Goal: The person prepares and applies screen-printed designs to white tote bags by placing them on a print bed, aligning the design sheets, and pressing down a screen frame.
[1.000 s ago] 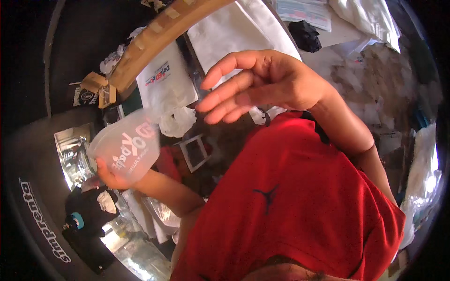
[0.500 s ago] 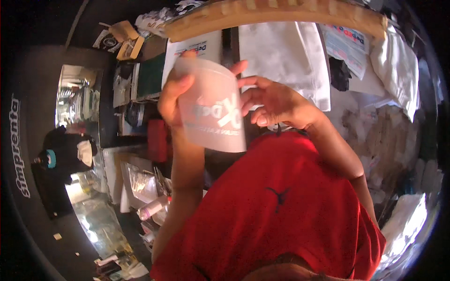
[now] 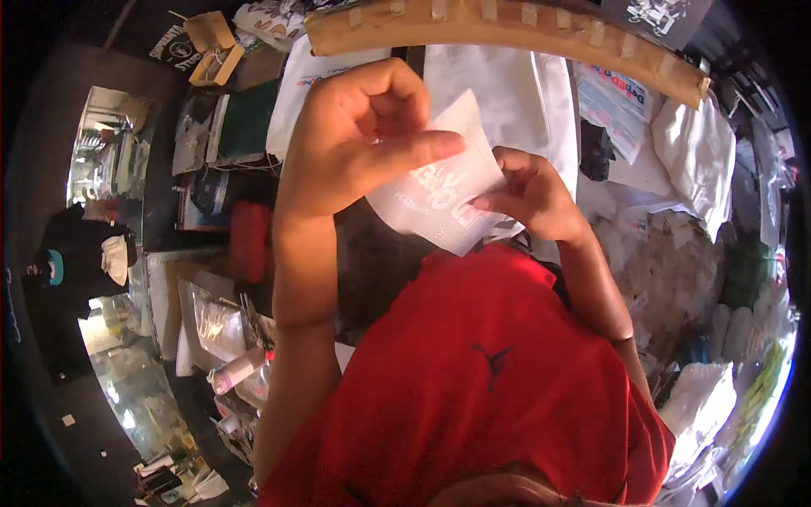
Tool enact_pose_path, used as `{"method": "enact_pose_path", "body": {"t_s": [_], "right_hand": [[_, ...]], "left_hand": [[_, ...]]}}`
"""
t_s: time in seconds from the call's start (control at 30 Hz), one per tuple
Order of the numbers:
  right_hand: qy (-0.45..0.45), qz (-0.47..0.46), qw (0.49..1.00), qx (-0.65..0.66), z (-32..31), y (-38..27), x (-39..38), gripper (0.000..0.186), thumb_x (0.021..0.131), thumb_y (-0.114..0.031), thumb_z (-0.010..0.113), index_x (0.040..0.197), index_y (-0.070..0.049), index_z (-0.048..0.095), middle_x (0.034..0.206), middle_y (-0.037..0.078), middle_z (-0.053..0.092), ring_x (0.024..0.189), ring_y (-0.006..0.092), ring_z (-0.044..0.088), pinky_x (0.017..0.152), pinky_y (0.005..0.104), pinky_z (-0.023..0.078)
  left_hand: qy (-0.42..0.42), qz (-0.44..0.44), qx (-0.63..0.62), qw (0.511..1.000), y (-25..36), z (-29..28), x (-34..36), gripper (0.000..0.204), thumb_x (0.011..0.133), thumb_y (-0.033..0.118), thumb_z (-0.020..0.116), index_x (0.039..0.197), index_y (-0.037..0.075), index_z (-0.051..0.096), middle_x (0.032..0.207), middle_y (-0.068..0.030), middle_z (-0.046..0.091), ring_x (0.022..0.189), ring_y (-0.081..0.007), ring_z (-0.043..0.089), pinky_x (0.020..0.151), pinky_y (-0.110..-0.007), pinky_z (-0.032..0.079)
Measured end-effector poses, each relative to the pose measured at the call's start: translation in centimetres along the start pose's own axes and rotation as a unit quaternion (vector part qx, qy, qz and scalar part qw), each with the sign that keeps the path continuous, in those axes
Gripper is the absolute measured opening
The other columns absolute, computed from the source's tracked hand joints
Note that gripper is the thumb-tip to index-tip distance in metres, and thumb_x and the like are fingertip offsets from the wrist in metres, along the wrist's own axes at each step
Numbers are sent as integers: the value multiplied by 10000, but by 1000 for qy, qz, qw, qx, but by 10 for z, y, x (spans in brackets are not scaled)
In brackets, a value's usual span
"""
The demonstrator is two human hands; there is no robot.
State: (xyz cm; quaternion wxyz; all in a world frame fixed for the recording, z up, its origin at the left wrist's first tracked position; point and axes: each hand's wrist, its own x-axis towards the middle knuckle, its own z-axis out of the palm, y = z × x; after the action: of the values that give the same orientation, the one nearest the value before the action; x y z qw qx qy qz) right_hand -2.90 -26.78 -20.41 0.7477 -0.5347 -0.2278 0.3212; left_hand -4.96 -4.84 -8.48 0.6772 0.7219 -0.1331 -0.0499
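Curving between left hand (image 3: 342, 148) and right hand (image 3: 541, 200) is a sheet (image 3: 443, 193) — printed.

Cluttered print workshop: lettered sheet (image 3: 452, 198), printed packet (image 3: 615, 110), white cloth (image 3: 694, 156).

Lettering noted on the translucent, whitish, flexible sheet (image 3: 460, 203) you are holding: bold white characters, with finer print near them. You will find red and blue print on the white, flat sheet (image 3: 291, 84) at upper left, partly covered, and on the white and pale-blue, flat package (image 3: 617, 110) at upper right. The black, flat cloth-like piece (image 3: 179, 52) at far upper left bears white capitals around a round emblem. Your red, fabric shirt (image 3: 439, 406) carries a dark figure emblem. Pale script at the left rim: illegible.
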Motion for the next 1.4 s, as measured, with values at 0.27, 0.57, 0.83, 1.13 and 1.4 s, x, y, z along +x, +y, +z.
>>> {"method": "enact_pose_path", "body": {"t_s": [0.27,0.57,0.83,1.13,1.4], "right_hand": [[96,-61,992,54,-7,-10,-27,279,743,150,537,984,28,606,951,70,648,901,134,622,796,273,498],[228,-36,970,71,-11,14,-50,247,817,-86,687,1027,2,591,961,73,653,847,125,621,783,260,505],[324,-146,933,57,-7,-16,-56,321,857,-168,670,1130,-7,626,1007,77,665,866,140,633,766,274,507],[539,-208,815,53,-11,-5,-64,293,968,-237,576,1072,32,628,878,62,658,653,150,632,604,285,530],[448,-233,800,323,-41,4,-79,232,951,-155,551,1102,19,579,1062,81,631,988,182,606,891,266,451]], "left_hand": [[34,-3,-73,997,-57,15,-15,1029,491,659,846,1176,-36,518,1025,-100,617,872,-164,601,780,-296,500],[-33,-82,-95,992,-94,63,-17,467,810,61,704,1226,-57,525,1076,-122,640,895,-115,610,790,-270,505],[-103,-114,-215,965,-99,71,2,391,912,198,621,1202,-49,530,1077,-105,625,909,-138,621,722,-320,548],[-112,-80,-159,978,-85,113,-4,883,694,274,832,1383,-11,360,1256,-153,541,1133,-219,554,900,-350,485],[68,-2,-81,994,-69,103,-7,193,821,22,720,994,-46,668,868,-45,675,776,-96,614,705,-236,491]]}}
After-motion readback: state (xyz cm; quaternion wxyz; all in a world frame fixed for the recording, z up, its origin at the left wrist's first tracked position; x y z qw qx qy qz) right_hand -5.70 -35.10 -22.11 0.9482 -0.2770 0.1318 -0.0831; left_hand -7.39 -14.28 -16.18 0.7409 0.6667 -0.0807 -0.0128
